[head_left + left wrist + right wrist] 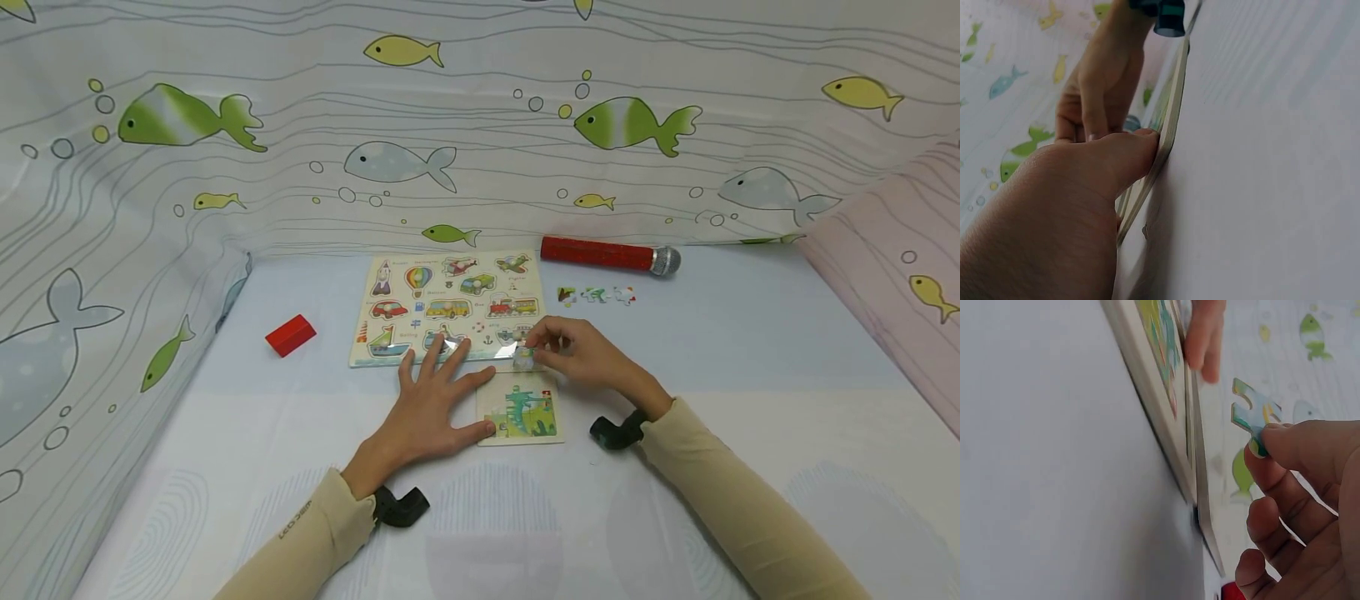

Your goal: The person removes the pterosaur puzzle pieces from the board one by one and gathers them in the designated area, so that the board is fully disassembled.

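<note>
A jigsaw puzzle piece [1249, 411] is pinched between the thumb and index finger of my right hand [588, 360], held up over the far edge of a small wooden puzzle board [557, 435]. That board carries a green dinosaur picture, part filled with pieces. Spread wide, my left hand [423, 412] has its thumb on the small board's left edge, as the left wrist view also shows. Its other fingertips reach over the near edge of a larger vehicle puzzle board [408, 296], which lies just beyond.
Three loose jigsaw pieces [596, 295] lie to the right of the larger board. Behind them is a red microphone [600, 253] with a silver head. A red block [291, 335] sits at the left. A fish-patterned cloth wall [480, 108] rises behind the table.
</note>
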Tool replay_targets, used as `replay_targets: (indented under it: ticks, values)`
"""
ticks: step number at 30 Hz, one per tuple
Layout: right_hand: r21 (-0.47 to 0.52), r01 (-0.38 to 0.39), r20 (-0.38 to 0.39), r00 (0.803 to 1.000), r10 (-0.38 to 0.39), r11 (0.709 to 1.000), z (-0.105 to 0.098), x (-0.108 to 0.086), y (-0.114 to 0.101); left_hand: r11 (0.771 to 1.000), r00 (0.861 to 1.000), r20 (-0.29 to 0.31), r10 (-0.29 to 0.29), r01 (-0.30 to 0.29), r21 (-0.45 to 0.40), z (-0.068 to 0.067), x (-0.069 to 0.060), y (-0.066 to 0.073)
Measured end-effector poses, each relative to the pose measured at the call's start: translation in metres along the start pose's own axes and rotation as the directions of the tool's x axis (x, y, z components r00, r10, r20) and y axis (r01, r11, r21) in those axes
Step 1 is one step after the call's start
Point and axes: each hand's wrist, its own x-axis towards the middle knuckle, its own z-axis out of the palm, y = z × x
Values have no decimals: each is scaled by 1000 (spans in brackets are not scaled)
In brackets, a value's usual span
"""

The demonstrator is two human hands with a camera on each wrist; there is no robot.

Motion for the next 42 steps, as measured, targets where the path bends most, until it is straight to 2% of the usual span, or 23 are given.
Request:
replay_targets:
  ticks: [8,16,37,42]
  values:
    - [-24,-71,-78,995,69,997,-20,-2,22,1000,1000,6,-8,8,-3,0,0,0]
    - [-33,-122,-113,987,117,992,-32,-4,35,1000,1000,8,-8,8,-1,0,0,1]
    - [-45,-209,-208,958,195,977,-39,-9,53,1000,1000,5,-3,3,10,1,0,0]
    - [-60,-206,-228,955,188,977,-39,-10,55,1000,1000,7,-3,3,9,1,-1,0]
